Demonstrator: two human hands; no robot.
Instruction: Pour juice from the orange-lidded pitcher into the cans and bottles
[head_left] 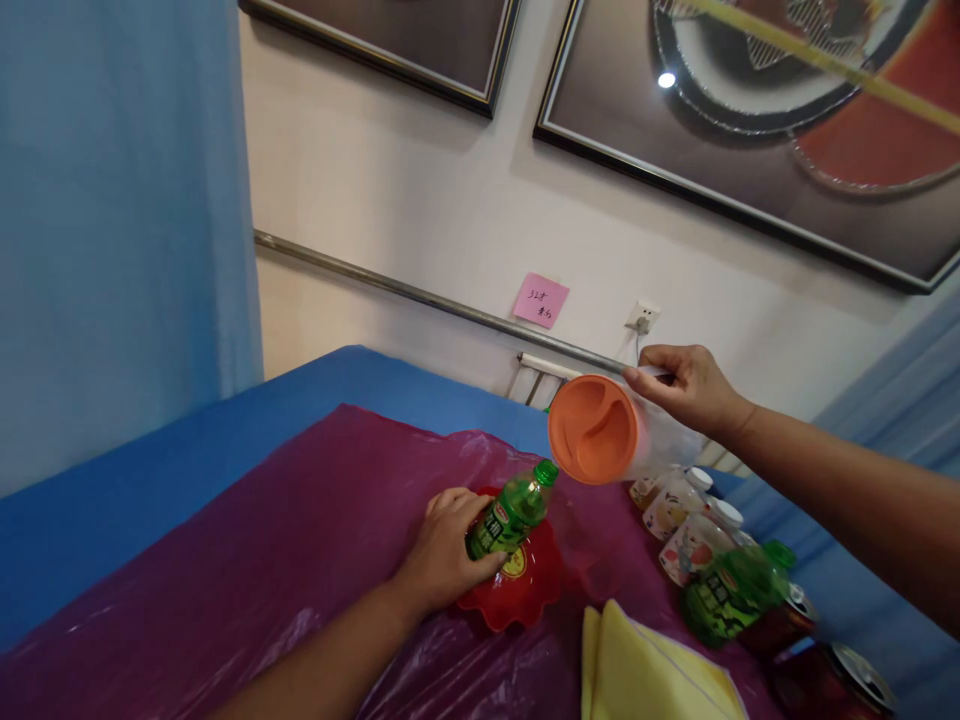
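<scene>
My left hand (450, 545) is wrapped round a small green plastic bottle (510, 515), which has its green cap on and leans to the right. Beneath the bottle is a red plate (540, 580) with a wavy rim and a yellow mark; whether they touch I cannot tell. Up and to the right, my right hand (694, 390) grips a translucent pitcher (660, 440) at its handle side. The pitcher is tipped over, so its orange lid (592, 430) faces left, close to the bottle's cap.
Purple plastic sheeting (300, 560) covers part of a blue surface (315, 390). At right stand several white-capped bottles (690, 545), another green bottle (727, 595) and drink cans (840, 680). A folded yellow cloth (652, 665) lies in front. Behind are a metal rail (420, 290) and wall.
</scene>
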